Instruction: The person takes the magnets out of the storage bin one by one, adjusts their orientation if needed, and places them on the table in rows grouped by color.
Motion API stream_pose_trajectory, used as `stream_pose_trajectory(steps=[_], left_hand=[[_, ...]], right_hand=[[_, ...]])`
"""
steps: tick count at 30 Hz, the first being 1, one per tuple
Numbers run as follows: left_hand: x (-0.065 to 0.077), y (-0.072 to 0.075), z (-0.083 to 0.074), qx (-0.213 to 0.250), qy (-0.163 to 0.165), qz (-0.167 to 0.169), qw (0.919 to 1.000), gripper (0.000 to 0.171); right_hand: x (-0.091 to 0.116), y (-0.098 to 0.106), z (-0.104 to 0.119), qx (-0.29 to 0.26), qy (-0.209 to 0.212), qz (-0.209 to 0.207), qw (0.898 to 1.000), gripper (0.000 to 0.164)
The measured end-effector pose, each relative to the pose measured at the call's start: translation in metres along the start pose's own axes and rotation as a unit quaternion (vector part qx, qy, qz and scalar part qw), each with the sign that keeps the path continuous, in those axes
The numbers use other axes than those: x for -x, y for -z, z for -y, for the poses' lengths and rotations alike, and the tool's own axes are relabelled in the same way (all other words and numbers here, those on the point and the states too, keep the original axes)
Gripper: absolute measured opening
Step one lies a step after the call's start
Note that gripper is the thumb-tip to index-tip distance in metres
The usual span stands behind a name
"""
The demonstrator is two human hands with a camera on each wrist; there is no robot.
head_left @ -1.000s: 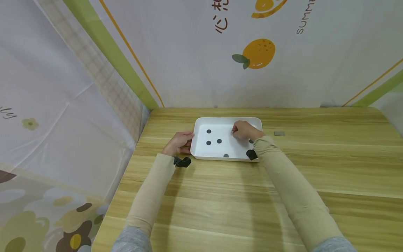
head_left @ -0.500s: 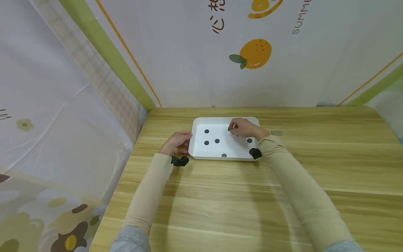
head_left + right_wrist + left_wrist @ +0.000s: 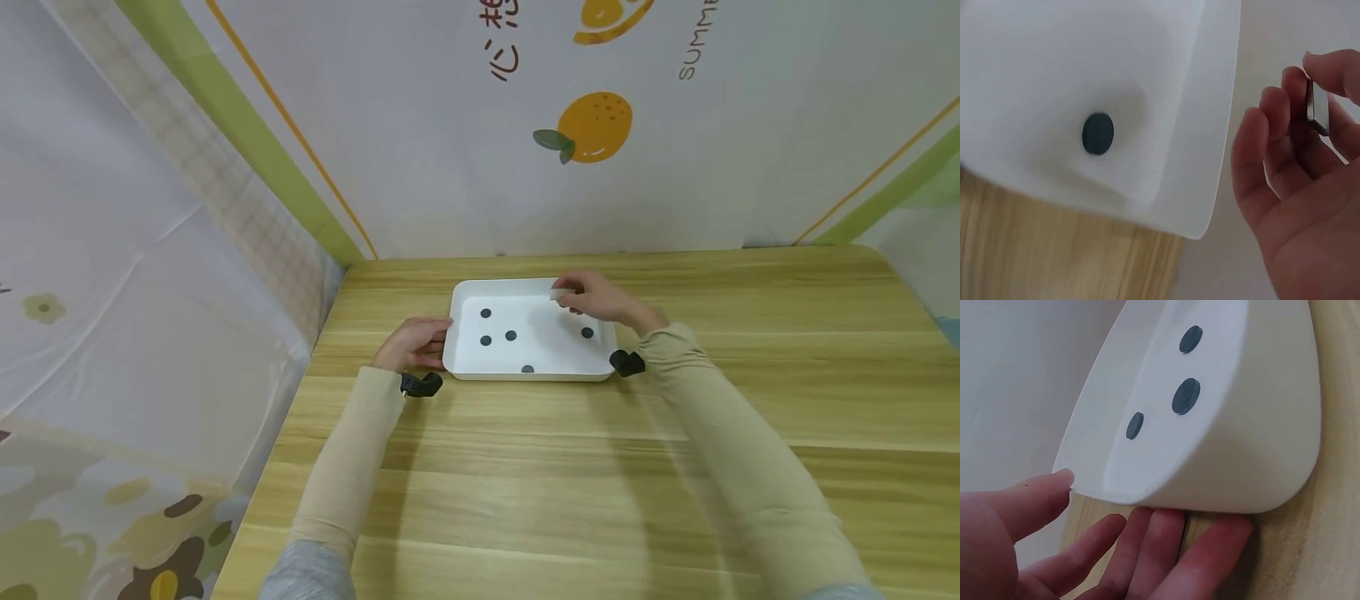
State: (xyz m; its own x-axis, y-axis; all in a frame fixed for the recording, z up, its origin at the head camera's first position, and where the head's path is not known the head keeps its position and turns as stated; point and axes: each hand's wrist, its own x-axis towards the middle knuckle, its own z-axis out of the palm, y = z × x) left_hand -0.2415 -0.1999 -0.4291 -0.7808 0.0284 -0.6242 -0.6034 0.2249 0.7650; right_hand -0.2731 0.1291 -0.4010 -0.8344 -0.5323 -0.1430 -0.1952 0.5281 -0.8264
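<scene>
A shallow white tray (image 3: 468, 367) lies on the table with several small dark round discs (image 3: 511, 335) in it. At the tray's left end my left hand (image 3: 412, 343) holds it, the thumb on the rim and the fingers against the outer wall, as the left wrist view shows. My right hand (image 3: 592, 296) is raised over the tray's far right part and pinches a small silvery metal block (image 3: 1318, 106) between thumb and forefinger. In the right wrist view one dark disc (image 3: 1098, 134) lies in the tray near its corner.
The tray stands toward the back of a wood-grain table (image 3: 480, 467). Behind it hangs a white cloth (image 3: 420, 167) printed with fruit. Another cloth (image 3: 150, 333) hangs along the table's left side.
The right hand has lifted the metal block up from the tray and drawn back to the right. A second metal block beside the tray is now hidden by the wrist. The left hand stays.
</scene>
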Motion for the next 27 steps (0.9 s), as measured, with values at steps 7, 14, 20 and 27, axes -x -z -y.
stream_pose_trajectory(steps=[7,14,20,27], left_hand=[[0.0,0.0,0.0,-0.001,0.001,-0.003,1.0,0.041],[0.001,0.0,0.0,-0.003,0.0,-0.001,1.0,0.043],[0.002,0.0,0.0,-0.004,0.002,-0.004,1.0,0.044],[0.001,0.0,-0.001,-0.011,-0.002,0.004,0.9999,0.044]], right_hand=[[0.015,0.019,-0.005,0.059,0.022,-0.035,0.997,0.033],[0.028,0.032,-0.011,0.071,0.013,-0.088,0.993,0.031],[0.039,0.042,-0.029,0.074,0.022,-0.112,0.991,0.03],[0.061,0.061,-0.056,0.08,0.026,-0.133,0.987,0.032]])
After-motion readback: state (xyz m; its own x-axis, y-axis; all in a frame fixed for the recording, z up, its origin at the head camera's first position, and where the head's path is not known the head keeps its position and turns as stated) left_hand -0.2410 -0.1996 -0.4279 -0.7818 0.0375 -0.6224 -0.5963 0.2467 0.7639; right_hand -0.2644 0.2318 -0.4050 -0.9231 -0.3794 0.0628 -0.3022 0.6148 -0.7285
